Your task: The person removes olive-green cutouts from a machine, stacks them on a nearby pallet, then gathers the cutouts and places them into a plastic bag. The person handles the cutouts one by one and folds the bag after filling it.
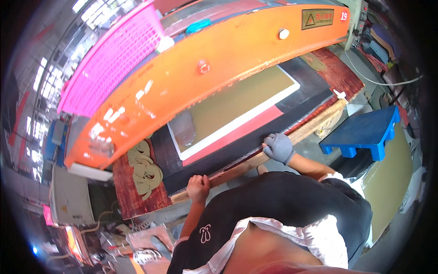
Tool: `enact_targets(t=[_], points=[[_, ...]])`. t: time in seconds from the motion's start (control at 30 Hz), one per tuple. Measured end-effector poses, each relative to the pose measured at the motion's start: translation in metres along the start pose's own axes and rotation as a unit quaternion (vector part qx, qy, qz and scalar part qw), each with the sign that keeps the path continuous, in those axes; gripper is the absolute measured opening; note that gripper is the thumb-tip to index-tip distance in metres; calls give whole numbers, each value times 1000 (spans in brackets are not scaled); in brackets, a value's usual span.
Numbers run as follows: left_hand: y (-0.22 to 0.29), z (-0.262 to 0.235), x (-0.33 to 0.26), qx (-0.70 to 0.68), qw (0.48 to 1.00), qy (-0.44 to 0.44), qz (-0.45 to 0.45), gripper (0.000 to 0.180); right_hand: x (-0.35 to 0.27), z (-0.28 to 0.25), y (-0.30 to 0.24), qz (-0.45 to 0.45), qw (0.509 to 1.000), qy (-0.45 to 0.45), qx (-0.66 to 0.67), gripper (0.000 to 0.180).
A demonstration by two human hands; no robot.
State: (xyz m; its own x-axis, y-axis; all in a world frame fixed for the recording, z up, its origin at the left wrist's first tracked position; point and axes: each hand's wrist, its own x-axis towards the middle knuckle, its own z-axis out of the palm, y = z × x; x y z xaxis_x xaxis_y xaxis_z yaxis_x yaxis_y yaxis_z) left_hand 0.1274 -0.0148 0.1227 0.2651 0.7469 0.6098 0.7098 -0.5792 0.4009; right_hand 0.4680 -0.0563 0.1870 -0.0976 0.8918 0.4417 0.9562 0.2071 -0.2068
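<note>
Hands grip the front edge of a long wooden board (269,153) at a cutting press, seen from the head camera. The bare left hand (198,187) is closed over the board's near edge toward its left end; the right hand (278,147), in a grey glove, is curled over the same edge farther right. The board's long axis runs from lower left to upper right, directly ahead of the person, so both hands sit on it, about equally close. On the board lies a black sheet (237,150), and on that a tan sheet (237,102) bordered in white, reaching under the orange press head (219,73). Tan cut pieces (145,171) are stacked just left of the black sheet. A pink crate (114,59) rests above the press; a blue pallet (365,132) stands on the floor at right.
</note>
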Motion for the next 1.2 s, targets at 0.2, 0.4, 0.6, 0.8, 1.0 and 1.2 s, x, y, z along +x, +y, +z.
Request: enact_targets(t=[0.2,0.4,0.6,0.8,1.0,1.2], points=[[-44,52,114,37,998,-2,-53,29,143,-35,106,50,945,187,264,22],[-76,99,204,67,996,-11,-62,31,298,-113,268,120,895,396,168,27],[-93,109,224,129,991,-3,-42,30,270,-69,270,167,935,229,212,31],[-72,99,211,195,973,-61,-103,28,200,-40,199,60,995,-37,-73,36],[-80,107,183,135,988,5,-75,31,183,6,208,5,996,33,-83,35],[-91,93,143,117,990,-20,-75,32,160,0,177,51,990,-78,-106,35]])
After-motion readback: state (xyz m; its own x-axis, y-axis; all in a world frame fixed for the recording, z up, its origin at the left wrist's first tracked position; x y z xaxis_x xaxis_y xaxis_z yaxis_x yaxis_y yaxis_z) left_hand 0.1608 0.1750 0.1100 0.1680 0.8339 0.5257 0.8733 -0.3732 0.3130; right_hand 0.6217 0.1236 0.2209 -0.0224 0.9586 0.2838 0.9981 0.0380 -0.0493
